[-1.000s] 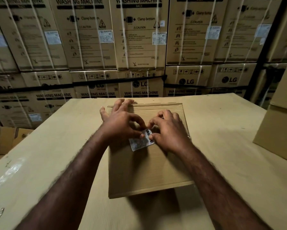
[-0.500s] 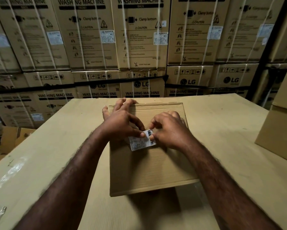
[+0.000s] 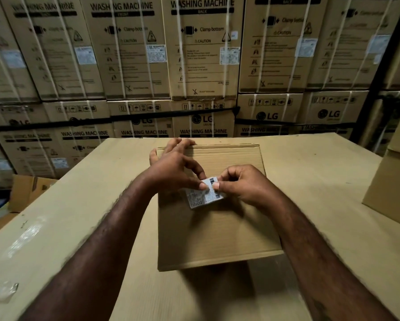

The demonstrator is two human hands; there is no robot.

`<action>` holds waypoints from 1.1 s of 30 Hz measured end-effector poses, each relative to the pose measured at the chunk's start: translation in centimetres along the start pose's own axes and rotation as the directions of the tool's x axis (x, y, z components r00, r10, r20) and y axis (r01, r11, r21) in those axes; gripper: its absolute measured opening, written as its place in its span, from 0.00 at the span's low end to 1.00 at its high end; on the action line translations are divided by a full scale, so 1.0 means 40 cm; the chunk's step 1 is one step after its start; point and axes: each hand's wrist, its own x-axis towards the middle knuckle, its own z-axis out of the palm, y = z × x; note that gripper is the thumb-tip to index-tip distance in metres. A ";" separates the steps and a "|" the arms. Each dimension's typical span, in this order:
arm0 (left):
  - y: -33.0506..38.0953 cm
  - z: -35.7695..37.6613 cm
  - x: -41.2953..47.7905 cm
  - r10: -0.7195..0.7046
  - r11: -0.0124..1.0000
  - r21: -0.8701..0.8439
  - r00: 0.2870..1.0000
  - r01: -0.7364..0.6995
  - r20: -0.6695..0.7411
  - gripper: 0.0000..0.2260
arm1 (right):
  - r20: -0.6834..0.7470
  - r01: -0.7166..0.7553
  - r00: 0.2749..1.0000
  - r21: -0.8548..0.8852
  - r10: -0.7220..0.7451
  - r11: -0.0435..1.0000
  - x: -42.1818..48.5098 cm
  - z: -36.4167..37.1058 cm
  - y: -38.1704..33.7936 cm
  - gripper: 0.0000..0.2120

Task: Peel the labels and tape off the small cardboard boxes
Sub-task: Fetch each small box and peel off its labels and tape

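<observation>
Lower left of the frame: a scrap of clear tape [image 3: 0,290] lies on the cardboard worktop [image 3: 78,205]. Left of centre: the left hand [image 3: 171,167] rests on the small cardboard box [image 3: 217,232], its outer fingers spread apart over the box's far left corner, its forefinger bent down and its thumb tip pressing on the label [image 3: 200,198]. Centre: the box lies flat on the worktop, and the white barcoded label sits on its upper face. Right of centre: the right hand [image 3: 245,184] has its fingers curled together, thumb and forefinger pinching the label's upper right corner. Right edge: a larger plain carton [image 3: 393,188] stands on the worktop, well apart from the box.
</observation>
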 end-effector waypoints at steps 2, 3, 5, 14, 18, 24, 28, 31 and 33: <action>-0.009 -0.013 -0.002 0.005 1.000 0.014 0.998 -0.006 0.063 0.10 | -0.015 0.012 1.000 0.009 -0.012 1.000 0.001 0.004 0.007 0.06; -0.015 -0.020 -0.003 0.008 1.000 0.026 0.995 -0.011 0.103 0.11 | -0.015 0.018 1.000 0.027 -0.017 0.999 -0.001 0.007 0.009 0.05; -0.026 -0.033 -0.001 0.010 0.998 0.055 0.986 -0.020 0.169 0.11 | -0.014 0.038 0.999 0.090 -0.037 0.995 -0.006 0.010 0.015 0.04; -0.048 -0.031 0.019 0.044 0.999 -0.013 0.980 -0.043 0.194 0.07 | -0.026 0.095 0.995 0.264 -0.091 0.960 -0.019 0.013 0.042 0.03; -0.074 -0.030 0.038 0.125 0.969 -0.232 0.979 -0.085 0.161 0.13 | -0.134 0.112 0.989 0.408 -0.062 0.906 -0.010 0.019 0.035 0.00; -0.084 -0.024 0.043 0.109 0.799 -0.596 0.994 -0.085 0.004 0.05 | -0.382 0.162 0.924 0.458 0.029 0.874 0.004 0.029 0.061 0.05; -0.087 -0.004 0.063 0.003 0.650 -0.759 0.999 -0.040 -0.050 0.07 | -0.524 0.379 0.726 -0.235 -0.445 0.895 -0.028 0.129 0.093 0.06; -0.061 0.005 0.075 -0.166 0.646 -0.763 0.979 0.018 -0.117 0.04 | -0.207 0.368 0.766 -0.635 -0.609 0.679 -0.065 0.227 0.094 0.17; -0.061 0.015 0.088 -0.209 0.707 -0.707 0.965 0.036 -0.161 0.06 | -0.041 0.264 0.884 -0.779 -0.466 0.568 -0.079 0.271 0.074 0.31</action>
